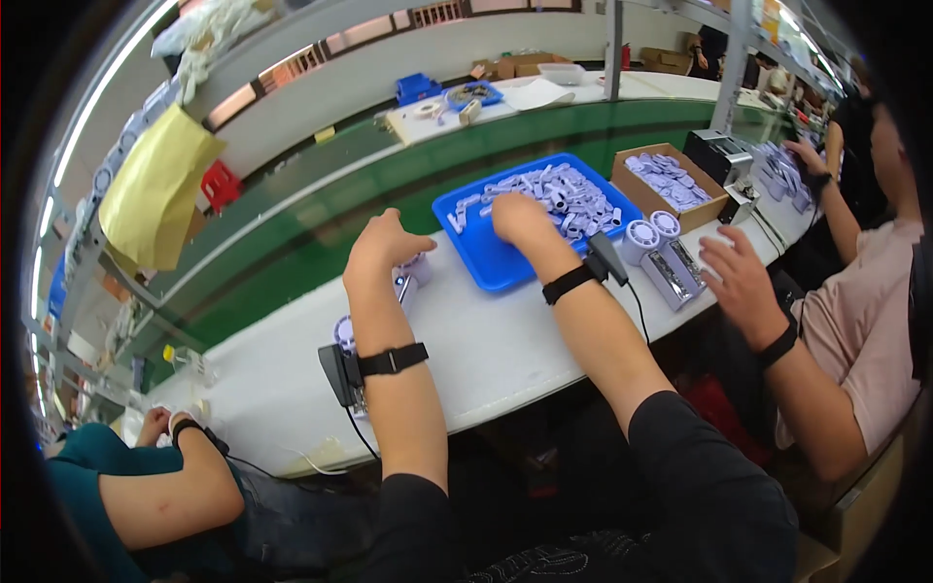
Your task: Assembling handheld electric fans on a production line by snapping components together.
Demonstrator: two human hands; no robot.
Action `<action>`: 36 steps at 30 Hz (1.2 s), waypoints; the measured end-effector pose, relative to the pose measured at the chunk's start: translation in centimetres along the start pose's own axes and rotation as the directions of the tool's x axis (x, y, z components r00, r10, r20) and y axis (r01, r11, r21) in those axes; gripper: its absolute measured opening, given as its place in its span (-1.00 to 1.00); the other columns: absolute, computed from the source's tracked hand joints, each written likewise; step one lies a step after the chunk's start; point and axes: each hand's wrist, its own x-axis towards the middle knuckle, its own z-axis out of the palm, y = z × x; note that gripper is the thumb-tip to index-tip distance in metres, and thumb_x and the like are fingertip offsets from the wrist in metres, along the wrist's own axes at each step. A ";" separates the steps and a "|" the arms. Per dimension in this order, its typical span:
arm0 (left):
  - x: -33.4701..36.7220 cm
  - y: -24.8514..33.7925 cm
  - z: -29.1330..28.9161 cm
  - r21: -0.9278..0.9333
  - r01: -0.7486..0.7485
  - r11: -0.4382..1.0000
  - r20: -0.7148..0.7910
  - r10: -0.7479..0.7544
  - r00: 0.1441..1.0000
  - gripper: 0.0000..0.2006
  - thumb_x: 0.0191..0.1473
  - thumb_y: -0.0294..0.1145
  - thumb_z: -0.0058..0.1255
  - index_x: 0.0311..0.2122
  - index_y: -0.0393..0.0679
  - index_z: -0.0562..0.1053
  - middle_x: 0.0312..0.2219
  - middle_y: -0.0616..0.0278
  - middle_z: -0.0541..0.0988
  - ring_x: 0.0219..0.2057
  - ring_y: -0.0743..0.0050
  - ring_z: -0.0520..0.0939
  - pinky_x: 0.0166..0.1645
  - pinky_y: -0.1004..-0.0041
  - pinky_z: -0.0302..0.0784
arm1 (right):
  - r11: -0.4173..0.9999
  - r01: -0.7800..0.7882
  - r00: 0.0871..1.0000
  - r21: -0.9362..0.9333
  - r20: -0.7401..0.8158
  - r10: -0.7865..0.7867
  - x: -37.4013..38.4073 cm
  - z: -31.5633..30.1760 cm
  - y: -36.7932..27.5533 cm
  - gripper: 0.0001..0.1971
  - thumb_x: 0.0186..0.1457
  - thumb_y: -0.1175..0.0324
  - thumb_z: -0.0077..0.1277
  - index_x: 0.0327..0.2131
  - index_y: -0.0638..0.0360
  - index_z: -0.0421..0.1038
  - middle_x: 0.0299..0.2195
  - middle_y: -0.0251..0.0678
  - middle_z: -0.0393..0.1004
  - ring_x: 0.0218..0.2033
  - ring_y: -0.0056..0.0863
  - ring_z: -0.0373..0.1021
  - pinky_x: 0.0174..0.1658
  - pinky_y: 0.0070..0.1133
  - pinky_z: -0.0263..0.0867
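Note:
My right hand [522, 218] reaches into a blue tray [501, 272], its fingers curled down beside a heap of small lavender plastic parts [569, 191]. Whatever lies in those fingers is hidden. My left hand [381, 248] is to the left of the tray, thumb stretched out and apart from the fingers. Right beside and below it is a lavender device with a round fan-like head [416, 267], partly covered by my hand and forearm. Another round lavender head [344, 332] shows just left of my left forearm.
Right of the tray are a cardboard box [717, 210] of lavender parts, two opened fan-like devices [671, 267] and a black-and-silver machine [724, 165]. A co-worker's hand [734, 277] is raised near them. Another person sits at left near a clear bottle [190, 364]. A green belt [292, 238] runs behind the table.

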 end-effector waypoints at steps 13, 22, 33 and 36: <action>-3.5 20.9 10.2 -0.511 -0.764 0.394 -0.303 0.750 0.588 -0.45 0.03 -0.34 0.34 0.16 -0.20 0.55 0.13 0.04 0.63 0.20 0.10 0.57 0.28 0.26 0.46 | 0.222 0.413 0.789 0.883 -0.469 0.398 -31.5 -3.2 7.8 -0.74 0.18 0.61 0.31 -0.07 0.32 0.53 -0.20 -0.31 0.62 -0.32 -0.72 0.53 -0.33 -0.76 0.40; -3.4 22.9 12.6 -0.235 -0.901 0.363 -0.061 0.920 0.387 -0.38 -0.11 -0.26 0.45 0.12 -0.16 0.58 0.11 0.01 0.61 0.22 -0.05 0.50 0.29 0.22 0.47 | 0.097 0.318 0.870 0.943 -0.331 0.365 -31.2 -0.4 10.0 -0.83 0.14 0.65 0.32 -0.18 0.40 0.61 -0.19 -0.27 0.64 -0.22 -0.65 0.55 -0.21 -0.73 0.45; -11.1 7.0 5.9 -0.135 -0.775 0.617 -0.136 0.763 0.632 -0.43 -0.14 -0.07 0.46 -0.02 -0.13 0.63 -0.20 0.11 0.68 -0.12 0.09 0.65 -0.02 0.22 0.61 | 0.382 0.528 0.782 0.758 -0.610 0.129 -23.0 1.4 8.9 -0.83 0.13 0.69 0.27 -0.19 0.35 0.67 -0.08 -0.16 0.62 -0.14 -0.47 0.59 -0.03 -0.60 0.52; -11.0 5.1 6.5 -0.087 -0.771 0.631 -0.123 0.761 0.637 -0.46 -0.13 -0.01 0.45 -0.08 -0.12 0.64 -0.20 0.13 0.67 -0.15 0.11 0.65 -0.07 0.23 0.60 | 0.440 0.565 0.771 0.698 -0.637 0.020 -21.7 3.1 8.4 -0.84 0.11 0.69 0.27 -0.22 0.33 0.68 -0.12 -0.16 0.66 -0.16 -0.41 0.62 -0.02 -0.56 0.53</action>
